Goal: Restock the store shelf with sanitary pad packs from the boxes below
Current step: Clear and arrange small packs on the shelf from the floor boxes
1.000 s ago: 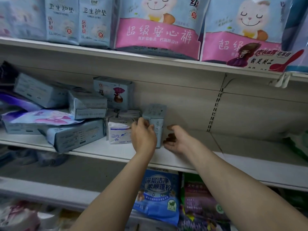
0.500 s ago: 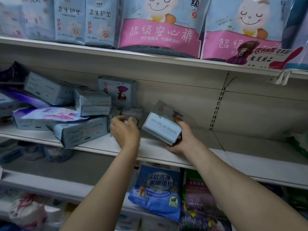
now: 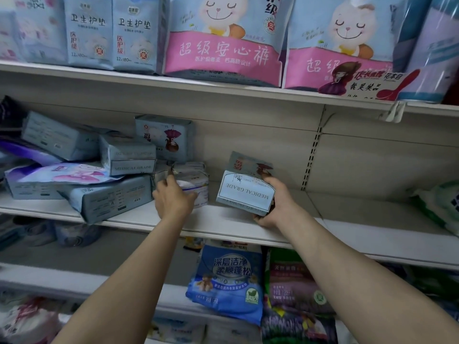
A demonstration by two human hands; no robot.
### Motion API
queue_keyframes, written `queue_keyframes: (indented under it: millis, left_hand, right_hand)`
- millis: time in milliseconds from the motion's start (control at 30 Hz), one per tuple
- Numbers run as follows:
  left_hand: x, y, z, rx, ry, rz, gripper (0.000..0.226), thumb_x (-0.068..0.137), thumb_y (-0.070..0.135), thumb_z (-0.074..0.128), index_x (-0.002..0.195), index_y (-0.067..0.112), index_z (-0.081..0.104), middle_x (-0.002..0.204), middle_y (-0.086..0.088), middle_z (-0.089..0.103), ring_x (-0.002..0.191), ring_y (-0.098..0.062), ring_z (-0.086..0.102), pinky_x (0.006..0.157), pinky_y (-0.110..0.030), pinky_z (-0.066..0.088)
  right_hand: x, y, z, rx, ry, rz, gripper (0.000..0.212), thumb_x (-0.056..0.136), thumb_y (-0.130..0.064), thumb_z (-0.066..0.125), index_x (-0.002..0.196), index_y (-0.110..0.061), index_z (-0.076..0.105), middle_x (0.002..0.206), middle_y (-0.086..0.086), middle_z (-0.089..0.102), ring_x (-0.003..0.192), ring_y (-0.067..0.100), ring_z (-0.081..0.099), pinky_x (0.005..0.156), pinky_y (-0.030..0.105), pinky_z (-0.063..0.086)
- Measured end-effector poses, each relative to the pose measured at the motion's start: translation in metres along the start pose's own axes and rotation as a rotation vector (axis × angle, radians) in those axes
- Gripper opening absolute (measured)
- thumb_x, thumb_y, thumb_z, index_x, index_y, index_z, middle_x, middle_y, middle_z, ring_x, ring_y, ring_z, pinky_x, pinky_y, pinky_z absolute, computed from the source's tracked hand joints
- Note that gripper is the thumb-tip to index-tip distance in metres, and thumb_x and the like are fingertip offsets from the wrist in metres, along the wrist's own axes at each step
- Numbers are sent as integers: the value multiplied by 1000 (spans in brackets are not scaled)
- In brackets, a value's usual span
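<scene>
My right hand (image 3: 275, 207) grips a blue-grey pad pack (image 3: 246, 192) marked MEDICAL GRADE, tilted just above the middle shelf (image 3: 223, 227). My left hand (image 3: 173, 199) grips a small white pad pack (image 3: 192, 181) standing on the same shelf, its fingers curled over the pack's left side. Left of that lies a heap of blue-grey pad packs (image 3: 106, 197), some flat, some leaning. One pack with a dark figure (image 3: 165, 137) stands upright at the back of the shelf.
The middle shelf runs bare to the right of my right hand, up to a green and white bag (image 3: 444, 202). Large rabbit-print packs (image 3: 223, 38) line the shelf above. Blue and green detergent bags (image 3: 228, 279) hang below the shelf edge.
My right hand picked up the upright MEDICAL GRADE pack and tipped it onto its side. My left hand moved left from that pack onto the small white pack.
</scene>
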State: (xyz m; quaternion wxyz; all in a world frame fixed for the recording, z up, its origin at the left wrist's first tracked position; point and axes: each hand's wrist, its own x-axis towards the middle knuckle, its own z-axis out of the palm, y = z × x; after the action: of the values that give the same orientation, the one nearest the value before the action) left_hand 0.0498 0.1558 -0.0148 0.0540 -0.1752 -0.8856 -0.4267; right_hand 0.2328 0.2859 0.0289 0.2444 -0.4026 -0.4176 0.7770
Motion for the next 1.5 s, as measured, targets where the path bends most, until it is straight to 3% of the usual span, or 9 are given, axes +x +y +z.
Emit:
queue_keyframes:
  millis: [267, 500, 700, 800, 1033, 1133, 1233, 1333, 1500]
  left_hand:
    - [-2, -5, 11, -155, -167, -107, 80, 76, 40, 84, 139, 9, 43, 141, -16, 49, 130, -35, 44, 107, -47, 41]
    - [-7, 6, 17, -324, -250, -121, 98, 75, 33, 86, 151, 11, 28, 148, -15, 47, 136, -36, 43, 110, -46, 39]
    - [-22, 15, 26, -266, -251, -117, 70, 72, 48, 85, 125, 15, 53, 125, -10, 61, 121, -32, 51, 86, -40, 43]
    - [-35, 21, 28, -356, -216, -155, 68, 73, 44, 84, 125, 11, 54, 121, -9, 64, 112, -33, 59, 86, -40, 48]
    - [-75, 44, 32, -663, -267, -211, 43, 74, 45, 77, 104, 15, 68, 104, -7, 71, 94, -27, 67, 88, -41, 57]
    - [-96, 61, 34, -822, -328, -250, 44, 64, 48, 76, 97, 20, 67, 100, -5, 72, 92, -24, 69, 88, -41, 58]
    - [-118, 82, 38, -944, -401, -277, 35, 75, 38, 78, 99, 16, 67, 95, -3, 72, 86, -19, 70, 78, -31, 60]
    - [-143, 103, 46, -1006, -519, -282, 28, 76, 36, 78, 90, 17, 64, 97, -5, 73, 89, -22, 73, 83, -36, 61]
    - [-195, 141, 74, -1084, -772, -311, 51, 67, 42, 78, 105, 12, 66, 96, -3, 73, 83, -20, 71, 84, -36, 59]
  right_hand:
    - [-5, 0, -14, 7, 19, -32, 38, 87, -41, 66, 58, -17, 67, 60, 2, 69, 59, 24, 67, 61, 28, 49]
    - [-11, 4, -24, 10, 18, -49, 28, 85, -43, 71, 75, -16, 69, 67, 6, 73, 67, 28, 69, 64, 33, 55]
    - [-25, 4, -43, 26, 7, -60, 24, 84, -39, 74, 81, -15, 70, 71, 8, 75, 64, 28, 71, 68, 37, 58]
    - [-32, 2, -57, 40, 4, -78, 23, 84, -36, 75, 89, -15, 71, 79, 11, 77, 67, 30, 73, 77, 43, 59]
    - [-49, 2, -97, 110, 32, -121, 26, 81, -37, 77, 95, -16, 71, 87, 11, 77, 76, 31, 73, 76, 45, 60]
    - [-61, 1, -116, 124, 49, -151, 25, 81, -35, 78, 95, -15, 71, 89, 11, 77, 79, 31, 73, 77, 45, 60]
    - [-77, -4, -138, 162, 80, -186, 23, 82, -33, 77, 96, -15, 71, 88, 12, 77, 78, 31, 73, 75, 43, 59]
    - [-95, -8, -164, 187, 99, -253, 22, 84, -32, 75, 100, -16, 70, 89, 11, 77, 76, 30, 73, 78, 43, 58]
    - [-128, -10, -220, 232, 171, -365, 33, 87, -34, 72, 116, -18, 70, 106, 12, 76, 93, 33, 72, 92, 50, 55]
